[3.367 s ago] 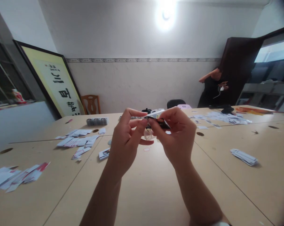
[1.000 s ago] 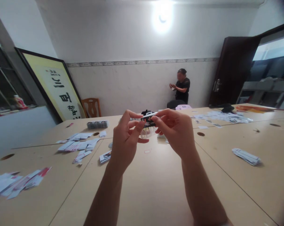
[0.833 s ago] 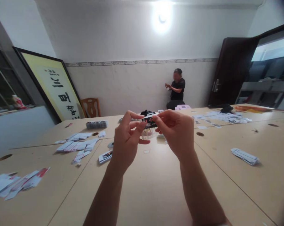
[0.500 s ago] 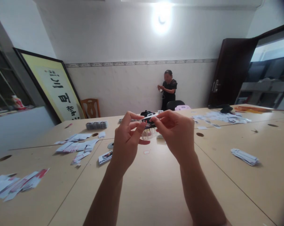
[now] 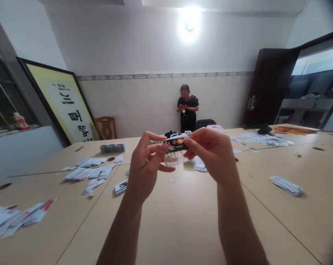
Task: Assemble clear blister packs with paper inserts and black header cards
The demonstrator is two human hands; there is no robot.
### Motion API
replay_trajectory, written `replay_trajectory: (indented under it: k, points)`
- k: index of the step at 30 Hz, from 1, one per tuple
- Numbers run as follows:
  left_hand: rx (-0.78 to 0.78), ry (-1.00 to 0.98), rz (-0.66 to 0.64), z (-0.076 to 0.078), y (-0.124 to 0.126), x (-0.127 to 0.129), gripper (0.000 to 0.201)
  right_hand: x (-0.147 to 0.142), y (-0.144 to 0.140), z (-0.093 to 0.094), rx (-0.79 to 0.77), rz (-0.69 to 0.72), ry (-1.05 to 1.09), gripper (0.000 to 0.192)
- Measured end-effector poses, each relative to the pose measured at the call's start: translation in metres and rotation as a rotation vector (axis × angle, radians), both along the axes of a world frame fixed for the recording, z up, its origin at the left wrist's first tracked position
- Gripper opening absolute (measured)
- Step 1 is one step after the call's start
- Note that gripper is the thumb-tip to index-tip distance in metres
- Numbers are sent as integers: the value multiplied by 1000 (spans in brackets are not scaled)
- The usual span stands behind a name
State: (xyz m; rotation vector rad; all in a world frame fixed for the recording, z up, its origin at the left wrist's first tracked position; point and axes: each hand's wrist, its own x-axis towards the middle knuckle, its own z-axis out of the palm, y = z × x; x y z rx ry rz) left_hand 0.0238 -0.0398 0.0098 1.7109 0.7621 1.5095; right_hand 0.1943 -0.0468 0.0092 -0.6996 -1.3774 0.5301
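Head view: left grip (image 5: 146, 163) pinched the left end of a black printed label (image 5: 176, 145), right grip (image 5: 216, 154) its right end. The label was held above the counter (image 5: 180, 221), clear plastic (image 5: 173, 159) just beneath it. A bundle of white slips (image 5: 286, 185) lay well apart, to the right.

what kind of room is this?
Probably an office meeting room: a large sectioned table with round holes in its top, a wooden chair by the far wall, and framed calligraphy at left.
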Motion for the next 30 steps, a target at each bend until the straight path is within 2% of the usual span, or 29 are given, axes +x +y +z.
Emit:
replay_trajectory:
  k: [3,9,17,24,30]
  points:
    - [-2,-2,-13,1,-1,0,37,2,-2,1,-15,48,26,22]
    - [20,-3,-3,1,-5,0,34,0,-2,0,20,-153,-46,19]
    - [42,7,9,2,-11,1,29,-3,1,-1,68,-258,-78,16]
    - [78,7,29,0,-14,1,24,-4,0,-1,17,-273,-34,19]
    - [97,-1,5,1,-15,0,25,0,0,-1,-11,-167,2,23]
